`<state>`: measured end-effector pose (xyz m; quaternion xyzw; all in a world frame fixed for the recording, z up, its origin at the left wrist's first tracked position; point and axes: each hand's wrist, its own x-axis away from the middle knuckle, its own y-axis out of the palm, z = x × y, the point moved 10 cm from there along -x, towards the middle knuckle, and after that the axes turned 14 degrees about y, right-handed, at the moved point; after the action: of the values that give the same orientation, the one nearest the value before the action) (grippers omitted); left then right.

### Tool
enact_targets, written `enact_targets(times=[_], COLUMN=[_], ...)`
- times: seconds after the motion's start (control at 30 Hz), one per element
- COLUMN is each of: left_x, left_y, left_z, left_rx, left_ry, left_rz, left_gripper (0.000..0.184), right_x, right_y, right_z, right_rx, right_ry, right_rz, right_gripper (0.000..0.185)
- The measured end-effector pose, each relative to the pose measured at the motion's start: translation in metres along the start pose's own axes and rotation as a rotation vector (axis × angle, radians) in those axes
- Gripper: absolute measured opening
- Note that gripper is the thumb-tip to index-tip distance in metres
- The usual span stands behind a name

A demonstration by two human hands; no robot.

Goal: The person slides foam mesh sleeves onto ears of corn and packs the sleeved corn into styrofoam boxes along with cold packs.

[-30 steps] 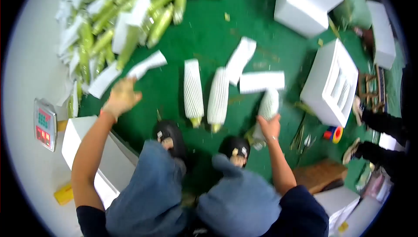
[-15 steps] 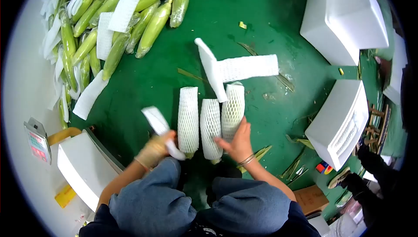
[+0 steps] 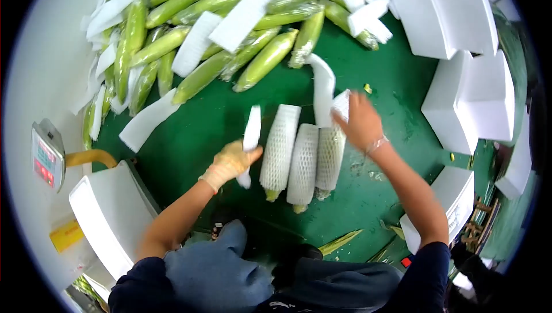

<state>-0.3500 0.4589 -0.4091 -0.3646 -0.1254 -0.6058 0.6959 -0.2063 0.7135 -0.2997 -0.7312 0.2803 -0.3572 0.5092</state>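
Three ears of corn in white foam net sleeves stand side by side in front of me: a left one [image 3: 280, 149], a middle one [image 3: 303, 166] and a right one [image 3: 330, 160]. My left hand [image 3: 229, 162], in a pale glove, grips a foam net sleeve [image 3: 251, 132] just left of the row. Above the right ear, my right hand [image 3: 363, 123] reaches over a loose foam net sleeve [image 3: 341, 103], thumb apart from the fingers. Whether it touches that sleeve I cannot tell. Another foam net sleeve [image 3: 323, 86] lies beside it.
Film-wrapped ears of corn [image 3: 267, 60] are heaped at the back left among loose foam sleeves. White foam boxes [image 3: 451, 103] stand along the right. A digital scale [image 3: 49, 155] and a white foam box [image 3: 106, 212] are at the left. Husk strips [image 3: 340, 243] lie on the green floor [image 3: 368, 198].
My right hand has left the sleeved ears and moved up and right to the loose sleeve. My left hand still holds its sleeve, now more upright. The view has shifted.
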Motion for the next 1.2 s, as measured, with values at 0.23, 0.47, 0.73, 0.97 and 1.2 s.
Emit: enact_targets(times=[0.23,0.47,0.73,0.97,1.2], left_x=[-0.031,0.039,-0.014,-0.032,-0.001], left_y=[-0.126,-0.246,-0.174,-0.254,-0.136], left_z=[0.086,0.17,0.005,-0.043,-0.024], left_rx=[0.126,-0.697,0.783,-0.937,0.96], left_ry=[0.474,0.819,0.517,0.714,0.196], left_rz=[0.589,1.094,0.552,1.026,0.112], left_gripper=[0.06,0.025,0.017,0.023,0.025], right_x=[-0.118,-0.042,-0.022,-0.035,0.043], right_y=[-0.01,-0.051,0.15,0.23,0.173], right_z=[-0.075,-0.085,-0.246,-0.306,-0.24], right_rx=[-0.36,-1.446,-2.222,-2.269,-1.572], right_ry=[-0.1,0.159,0.331,0.567,0.537], right_rz=[0.306,0.01,-0.226,-0.514,-0.164], right_gripper=[0.052,0.035,0.007,0.031,0.046])
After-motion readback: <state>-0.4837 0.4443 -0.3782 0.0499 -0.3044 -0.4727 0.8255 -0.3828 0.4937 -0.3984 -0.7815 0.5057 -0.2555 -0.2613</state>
